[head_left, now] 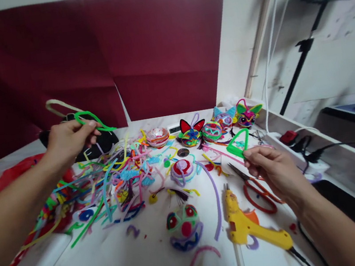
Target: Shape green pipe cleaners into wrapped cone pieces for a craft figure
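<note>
My left hand is raised at the left, its fingers pinching a bent green pipe cleaner. In my right hand is a second green pipe cleaner, a triangle, gripped by one corner. Between and below the hands sits a ball with a clown face, with green-rimmed eyes, a red nose and a purple mouth. A yellow glue gun lies to its right. Orange-handled scissors lie just under my right hand. Another wrapped ball with red and white rings stands behind the clown face.
Loose colourful pipe cleaners cover the table's left half. Several finished balls, one with red ears, line the back. A power strip with plugs runs along the right edge. A black cable trails from the glue gun. A purple strip lies mid-table.
</note>
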